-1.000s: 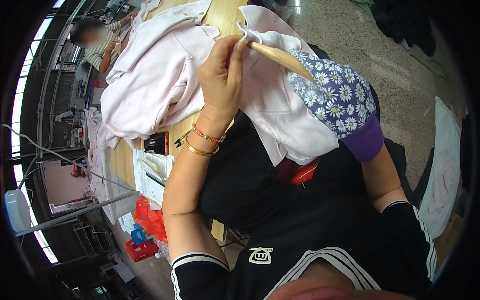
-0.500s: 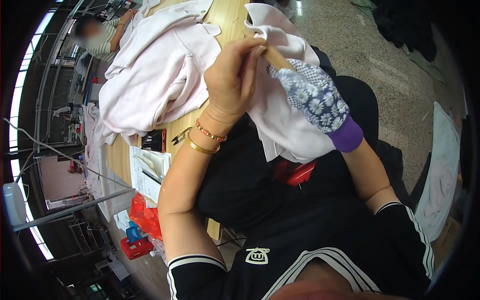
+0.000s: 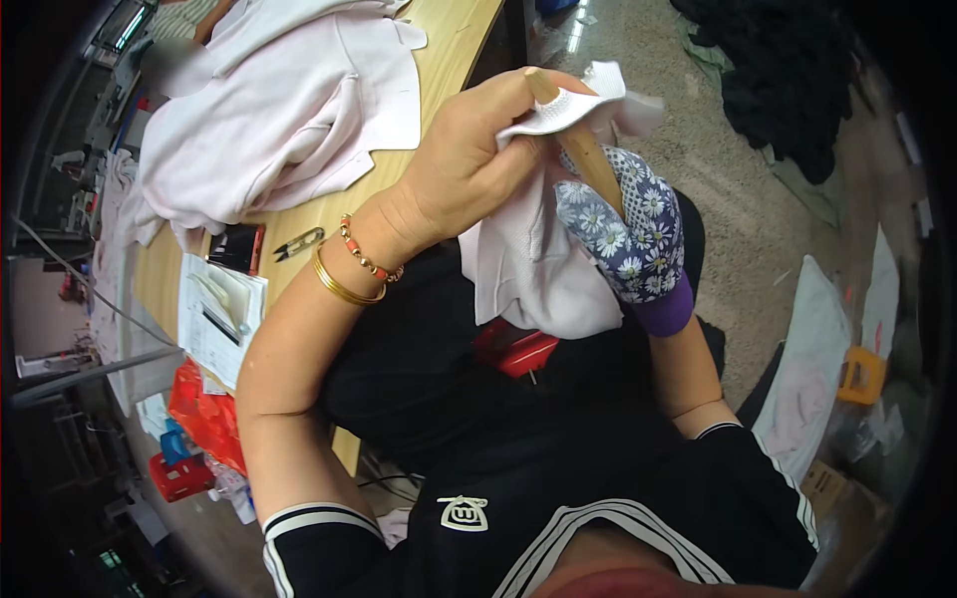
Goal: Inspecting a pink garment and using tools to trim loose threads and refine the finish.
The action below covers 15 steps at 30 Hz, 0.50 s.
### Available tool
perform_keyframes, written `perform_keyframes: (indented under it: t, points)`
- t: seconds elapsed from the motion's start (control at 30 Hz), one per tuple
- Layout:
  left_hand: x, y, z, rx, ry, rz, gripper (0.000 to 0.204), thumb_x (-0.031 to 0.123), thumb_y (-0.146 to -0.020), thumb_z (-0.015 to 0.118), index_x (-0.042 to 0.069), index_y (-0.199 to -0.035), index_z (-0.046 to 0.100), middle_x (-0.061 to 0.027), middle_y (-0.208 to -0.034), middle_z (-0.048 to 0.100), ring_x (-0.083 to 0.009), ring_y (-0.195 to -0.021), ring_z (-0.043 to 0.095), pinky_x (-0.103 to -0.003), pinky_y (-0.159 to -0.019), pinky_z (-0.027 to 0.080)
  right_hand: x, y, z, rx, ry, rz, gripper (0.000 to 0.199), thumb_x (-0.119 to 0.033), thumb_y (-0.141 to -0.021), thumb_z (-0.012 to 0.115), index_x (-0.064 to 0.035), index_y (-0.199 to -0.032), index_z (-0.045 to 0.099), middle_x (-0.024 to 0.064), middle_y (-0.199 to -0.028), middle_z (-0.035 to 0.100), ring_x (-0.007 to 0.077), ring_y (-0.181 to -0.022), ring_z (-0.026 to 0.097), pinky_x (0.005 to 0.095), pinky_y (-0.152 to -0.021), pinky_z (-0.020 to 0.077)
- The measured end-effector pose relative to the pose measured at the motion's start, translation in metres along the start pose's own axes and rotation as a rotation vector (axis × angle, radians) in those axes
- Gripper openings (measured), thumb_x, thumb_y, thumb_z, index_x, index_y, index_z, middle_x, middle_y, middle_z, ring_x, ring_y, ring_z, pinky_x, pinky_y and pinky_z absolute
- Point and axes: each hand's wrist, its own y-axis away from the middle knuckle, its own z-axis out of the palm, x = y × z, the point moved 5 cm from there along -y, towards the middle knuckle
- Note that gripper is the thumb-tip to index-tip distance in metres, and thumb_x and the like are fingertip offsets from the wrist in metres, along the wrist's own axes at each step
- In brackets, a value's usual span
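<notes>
My bare left hand [image 3: 464,164], with bracelets at the wrist, is closed on the ribbed edge of a pale pink garment [image 3: 543,274]. The rest of that cloth hangs over my lap. In a daisy-patterned glove with a purple cuff, my right hand [image 3: 633,234] grips a wooden stick [image 3: 590,164]. The stick slants up to the left, and a band of the fabric crosses over it. Its pointed tip shows beyond the band, beside my left fingers. My gloved fingertips are partly hidden behind the stick and the cloth.
More pale pink garments [image 3: 269,110] cover the wooden table [image 3: 439,75] at left. Thread snips [image 3: 298,242], a dark case [image 3: 237,247] and papers [image 3: 214,334] lie near its edge. A red bag [image 3: 204,414] is lower left. Dark cloth [image 3: 783,85] heaps on the floor at right.
The garment's ribbed edge has come up and now lies across the stick. My left fingers have shifted from the stick's tip onto this edge. The whole view has swung to the right.
</notes>
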Motion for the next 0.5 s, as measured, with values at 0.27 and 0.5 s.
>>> perform_keyframes:
  t: [0.27,0.5]
  points:
    - [0.004,0.001,0.024,0.018,-0.265,0.082,0.029,0.005,-0.075,0.055,0.001,-0.103,0.047,-0.019,-0.089,0.057,-0.0405,-0.084,0.058,-0.046,-0.071,0.048,0.003,0.027,0.023,0.139,-0.715,0.575,0.032,-0.014,-0.091,0.06,0.002,-0.119,0.054,0.0113,-0.096,0.064,0.0195,-0.092,0.065,0.0305,-0.08,0.0533]
    - [-0.007,0.009,0.004,0.069,-0.538,0.073,0.037,0.003,-0.075,0.054,0.001,-0.111,0.051,-0.0183,-0.088,0.058,-0.0392,-0.08,0.059,-0.044,-0.069,0.049,-0.022,-0.008,-0.008,0.011,-0.014,-0.151,0.037,-0.018,-0.082,0.072,0.0012,-0.111,0.06,0.0138,-0.1,0.066,0.0251,-0.089,0.067,0.0338,-0.078,0.0547]
